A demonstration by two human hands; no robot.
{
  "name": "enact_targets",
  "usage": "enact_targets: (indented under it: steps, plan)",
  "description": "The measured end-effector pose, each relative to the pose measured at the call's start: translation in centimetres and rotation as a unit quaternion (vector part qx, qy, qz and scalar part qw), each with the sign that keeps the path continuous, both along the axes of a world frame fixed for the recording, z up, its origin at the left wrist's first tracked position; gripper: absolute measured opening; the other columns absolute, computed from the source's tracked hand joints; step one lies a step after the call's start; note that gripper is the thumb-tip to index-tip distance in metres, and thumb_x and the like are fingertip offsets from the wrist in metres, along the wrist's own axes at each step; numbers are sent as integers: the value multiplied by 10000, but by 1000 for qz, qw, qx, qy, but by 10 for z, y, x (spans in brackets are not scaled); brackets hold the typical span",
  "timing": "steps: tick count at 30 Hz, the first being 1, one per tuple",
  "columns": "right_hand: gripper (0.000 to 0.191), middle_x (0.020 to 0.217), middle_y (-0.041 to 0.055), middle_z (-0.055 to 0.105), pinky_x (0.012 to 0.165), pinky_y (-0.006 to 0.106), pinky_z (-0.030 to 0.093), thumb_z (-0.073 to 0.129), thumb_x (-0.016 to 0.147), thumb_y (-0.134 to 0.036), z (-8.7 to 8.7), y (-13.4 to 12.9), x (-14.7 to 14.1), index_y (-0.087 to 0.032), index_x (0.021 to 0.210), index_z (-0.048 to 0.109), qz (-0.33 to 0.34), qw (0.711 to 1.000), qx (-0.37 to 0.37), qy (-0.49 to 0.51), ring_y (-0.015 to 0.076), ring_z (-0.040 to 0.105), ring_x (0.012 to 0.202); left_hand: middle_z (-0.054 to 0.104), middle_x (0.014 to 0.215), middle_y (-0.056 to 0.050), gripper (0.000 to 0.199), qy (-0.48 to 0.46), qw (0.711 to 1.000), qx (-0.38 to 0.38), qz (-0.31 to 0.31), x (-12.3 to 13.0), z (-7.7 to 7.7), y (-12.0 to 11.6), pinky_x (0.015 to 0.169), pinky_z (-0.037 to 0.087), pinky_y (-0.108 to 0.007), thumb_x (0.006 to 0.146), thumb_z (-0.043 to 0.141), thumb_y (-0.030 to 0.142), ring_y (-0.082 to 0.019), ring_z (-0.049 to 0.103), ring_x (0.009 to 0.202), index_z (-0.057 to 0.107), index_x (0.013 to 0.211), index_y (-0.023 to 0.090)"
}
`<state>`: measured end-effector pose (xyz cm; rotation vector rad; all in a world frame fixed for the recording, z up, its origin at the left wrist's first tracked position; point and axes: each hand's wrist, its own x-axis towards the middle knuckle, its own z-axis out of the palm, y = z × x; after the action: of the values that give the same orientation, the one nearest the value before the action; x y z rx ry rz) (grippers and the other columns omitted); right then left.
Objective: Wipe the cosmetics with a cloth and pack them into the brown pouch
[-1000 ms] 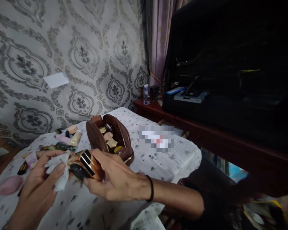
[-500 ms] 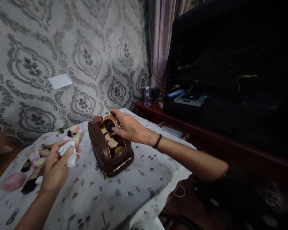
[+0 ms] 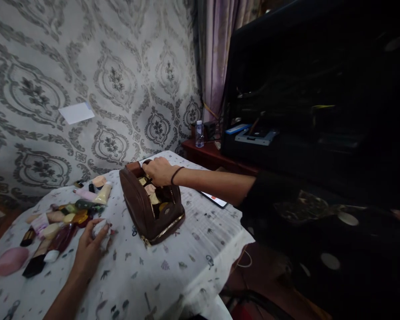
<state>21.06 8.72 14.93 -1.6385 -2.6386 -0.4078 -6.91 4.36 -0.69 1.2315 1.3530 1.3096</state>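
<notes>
A brown makeup bag (image 3: 136,209) stands unzipped on the cloth-covered table, with small cream, pink and yellow items (image 3: 150,190) inside. My right hand (image 3: 160,171) dips into its far end, knuckles up and fingers curled down. The fingertips and whatever they hold are hidden. Closed round a crumpled white tissue (image 3: 101,229), my left hand (image 3: 90,242) rests low over the cloth left of the bag. Beside it lie a dark red bottle (image 3: 62,238) with a white cap, an amber item (image 3: 81,218) and a cream tube (image 3: 104,193).
Farther left are a pink sponge (image 3: 9,261), a black-capped foundation bottle (image 3: 36,262) and several other cosmetics. A phone or tablet (image 3: 216,201) lies under my right forearm. Behind stand a water bottle (image 3: 199,134) and a large dark screen (image 3: 303,89). Patterned wallpaper (image 3: 116,80) covers the wall.
My right hand has gone down into the bag; the gold packet with a black label it held is out of sight. My left hand has lowered and shifted right, still with the tissue.
</notes>
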Motion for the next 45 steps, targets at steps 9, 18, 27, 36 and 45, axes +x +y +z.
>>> enact_targets:
  steps: [9, 18, 27, 36, 45]
  plan:
    - [324, 1228, 191, 692, 1014, 660, 320, 580, 864, -142, -20, 25, -20, -133, 1179, 657, -30, 999, 2, -46, 374, 583, 1187, 690, 757, 15, 605, -40, 999, -7, -34, -7, -14, 0, 517, 498, -182, 588, 886, 514, -135, 628, 651, 567, 1007, 217]
    - [332, 1238, 168, 704, 1043, 673, 343, 623, 880, -196, -24, 36, -17, -158, 1205, 674, -30, 993, -51, -99, 368, 604, 1195, 677, 791, 4, 552, -11, 999, 1, -36, -11, -16, 1, 553, 516, -218, 583, 883, 493, -156, 642, 682, 620, 971, 201]
    - [387, 1323, 141, 664, 1023, 628, 420, 687, 823, -150, -12, 38, -17, -205, 1205, 664, -30, 984, -95, -147, 351, 600, 1229, 665, 830, -10, 543, 28, 999, 14, -29, -11, -15, 0, 610, 525, -237, 560, 881, 505, -165, 624, 724, 654, 942, 193]
    - [267, 1205, 140, 722, 963, 472, 449, 610, 884, -157, -18, 39, -6, -174, 1140, 682, 0, 984, -89, -156, 289, 654, 1149, 665, 812, 2, 539, 37, 997, -13, -68, -12, -14, -4, 599, 509, -228, 600, 862, 534, -162, 600, 704, 633, 972, 220]
    - [276, 1219, 136, 719, 943, 492, 425, 619, 875, -164, -23, 44, -1, -171, 1144, 676, 14, 985, -99, -140, 301, 662, 1126, 635, 811, -2, 524, 81, 996, 8, -44, -6, -10, -7, 570, 470, -231, 611, 824, 601, -166, 554, 680, 642, 938, 235]
